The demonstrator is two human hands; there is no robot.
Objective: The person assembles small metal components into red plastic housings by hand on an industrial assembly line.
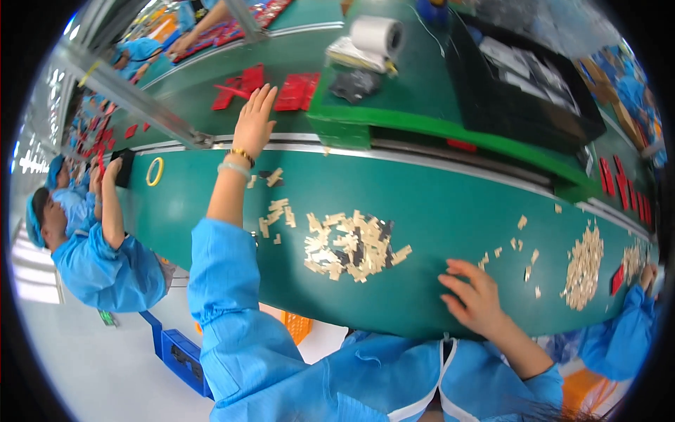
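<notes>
My left hand (254, 121) reaches over the far rail of the green table, its fingers stretched out and nothing seen in them. Flat red pieces (246, 86) lie by its fingertips on the conveyor belt, and a stack of red pieces (297, 91) is just to the right. Above the table near its front edge, my right hand (474, 299) has its fingers apart and slightly curled, holding nothing visible. Between the hands spreads a pile of small cream-coloured strips (351, 243) mixed with dark pieces. A few loose cream strips (278, 211) lie left of it.
A green-edged shelf (422, 130) overhangs the back, bearing a white roll (377, 36) and a black bin (524, 77). A metal post (133, 98) slants at left. Co-workers sit left (105, 260) and right (622, 330). Another cream pile (583, 271) and a yellow tape ring (155, 171) lie on the table.
</notes>
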